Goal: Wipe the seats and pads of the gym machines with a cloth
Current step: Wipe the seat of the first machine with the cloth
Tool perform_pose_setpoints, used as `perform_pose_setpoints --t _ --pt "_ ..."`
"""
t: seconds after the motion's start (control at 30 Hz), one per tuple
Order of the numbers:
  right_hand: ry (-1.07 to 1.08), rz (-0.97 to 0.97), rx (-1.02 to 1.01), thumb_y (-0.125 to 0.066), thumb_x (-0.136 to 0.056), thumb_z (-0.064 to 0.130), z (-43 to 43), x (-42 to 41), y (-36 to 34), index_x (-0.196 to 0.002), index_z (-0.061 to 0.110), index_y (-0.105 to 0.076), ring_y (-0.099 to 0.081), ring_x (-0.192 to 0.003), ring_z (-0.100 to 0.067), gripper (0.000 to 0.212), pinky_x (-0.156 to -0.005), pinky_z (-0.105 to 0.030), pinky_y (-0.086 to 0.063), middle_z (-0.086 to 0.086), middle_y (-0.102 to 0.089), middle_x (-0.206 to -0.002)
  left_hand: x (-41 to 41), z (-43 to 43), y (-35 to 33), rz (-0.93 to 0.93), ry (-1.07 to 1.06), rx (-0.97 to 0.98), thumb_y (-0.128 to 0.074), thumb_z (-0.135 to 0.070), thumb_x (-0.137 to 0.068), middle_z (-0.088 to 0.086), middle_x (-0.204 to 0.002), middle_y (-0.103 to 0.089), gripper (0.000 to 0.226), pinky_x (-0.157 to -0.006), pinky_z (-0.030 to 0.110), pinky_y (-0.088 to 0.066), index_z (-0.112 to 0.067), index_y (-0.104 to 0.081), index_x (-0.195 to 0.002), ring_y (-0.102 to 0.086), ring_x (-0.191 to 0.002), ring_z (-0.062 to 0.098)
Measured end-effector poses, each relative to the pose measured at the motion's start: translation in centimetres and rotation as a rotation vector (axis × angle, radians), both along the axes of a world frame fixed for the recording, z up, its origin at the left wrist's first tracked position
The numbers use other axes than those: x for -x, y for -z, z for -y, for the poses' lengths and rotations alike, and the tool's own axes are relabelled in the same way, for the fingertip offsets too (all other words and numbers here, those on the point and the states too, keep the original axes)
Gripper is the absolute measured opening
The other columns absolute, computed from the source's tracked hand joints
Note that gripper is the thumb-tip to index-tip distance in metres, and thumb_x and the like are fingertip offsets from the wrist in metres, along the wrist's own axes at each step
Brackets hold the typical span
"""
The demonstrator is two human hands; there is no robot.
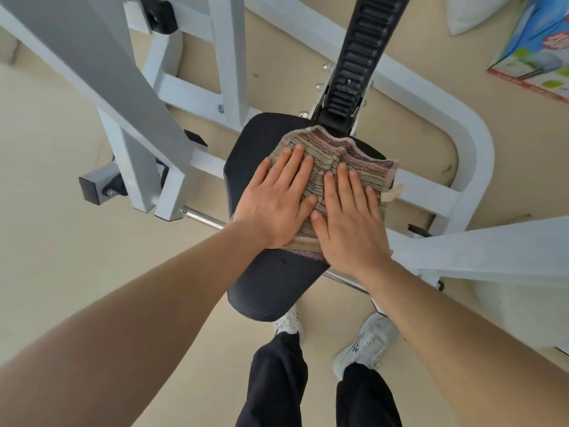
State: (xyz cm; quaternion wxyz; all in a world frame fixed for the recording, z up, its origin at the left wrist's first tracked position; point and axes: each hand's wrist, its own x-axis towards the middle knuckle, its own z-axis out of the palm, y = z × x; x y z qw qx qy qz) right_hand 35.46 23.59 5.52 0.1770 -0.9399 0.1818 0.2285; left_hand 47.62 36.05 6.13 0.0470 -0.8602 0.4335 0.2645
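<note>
A black padded seat (264, 282) of a white gym machine fills the middle of the head view. A striped beige and pink cloth (335, 152) lies spread over the seat's far half. My left hand (277, 198) presses flat on the cloth's left part, fingers extended and slightly apart. Beside it, my right hand (348, 217) lies flat on the cloth's right part, its thumb touching the left hand's little finger. Neither hand grips the cloth. The cloth's near edge shows between the two wrists.
White steel frame tubes (474, 167) surround the seat on the left, back and right. A black notched adjustment rail (360, 53) rises behind the seat. A chrome bar (203, 215) runs under it. My white shoes (366, 343) stand on the beige floor below. A colourful box (535, 47) lies far right.
</note>
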Motion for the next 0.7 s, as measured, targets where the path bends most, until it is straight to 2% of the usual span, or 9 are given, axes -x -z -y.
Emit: perform_pose_setpoints --t 0.13,0.27,0.4,0.53,0.6,0.7 --pt "0.014 0.020 0.027 -0.008 -0.105 0.050 2.7 -6.8 2.8 -0.161 0.015 0.004 0.007 -0.156 -0.023 0.067 -0.127 -0.045 -0.001 -0.008 0.008 -0.169 -6.3 3.2 2.6 0.040 -0.005 0.009 -0.011 -0.048 -0.105 0.006 -0.170 0.000 0.066 -0.126 0.042 -0.002 -0.016 -0.004 -0.162 -0.001 -0.157 0.021" --pt "0.003 0.034 0.052 -0.010 -0.106 0.046 2.3 -11.7 4.1 -0.161 0.015 0.004 0.006 -0.156 -0.023 0.064 -0.127 -0.046 -0.001 -0.006 0.007 -0.170 -10.3 3.1 3.8 -0.011 -0.069 0.006 -0.013 -0.046 -0.107 0.005 -0.170 0.003 0.064 -0.126 0.043 0.000 -0.015 -0.002 -0.162 0.003 -0.156 0.020" --pt "-0.159 0.062 -0.022 -0.009 -0.105 0.045 -2.8 -9.2 1.3 -0.161 0.015 0.003 0.010 -0.156 -0.025 0.065 -0.126 -0.047 0.001 -0.007 0.010 -0.169 -7.0 -4.1 1.1 -0.006 -0.148 0.022 -0.007 -0.051 -0.104 0.008 -0.169 0.007 0.070 -0.126 0.044 0.003 -0.011 0.002 -0.161 0.007 -0.156 0.022" --pt "-0.333 0.081 -0.107 -0.015 -0.104 0.047 -6.4 -4.2 -1.3 -0.161 0.014 -0.008 0.002 -0.157 -0.023 0.066 -0.127 -0.047 -0.005 -0.006 -0.001 -0.170 -1.0 -9.2 -2.0 -0.064 -0.189 -0.013 -0.002 -0.054 -0.103 0.006 -0.167 0.020 0.071 -0.124 0.041 0.010 -0.014 0.014 -0.160 0.017 -0.154 0.020" --pt "-0.348 0.077 -0.112 -0.017 -0.104 0.051 -4.9 -4.8 -0.7 -0.162 0.018 -0.008 0.002 -0.157 -0.019 0.067 -0.127 -0.046 -0.007 -0.002 -0.001 -0.170 -0.9 -8.6 -1.7 -0.025 -0.195 -0.020 -0.004 -0.052 -0.104 0.008 -0.167 0.019 0.070 -0.124 0.041 0.011 -0.012 0.013 -0.159 0.018 -0.154 0.021" --pt "-0.264 0.045 -0.055 -0.013 -0.104 0.055 -1.2 -8.1 1.3 -0.162 0.022 0.000 0.008 -0.156 -0.016 0.067 -0.127 -0.043 0.000 0.002 0.008 -0.170 -4.3 -4.4 0.2 0.028 -0.185 -0.013 -0.009 -0.049 -0.105 0.012 -0.168 0.012 0.070 -0.125 0.043 0.007 -0.008 0.006 -0.160 0.012 -0.155 0.025"
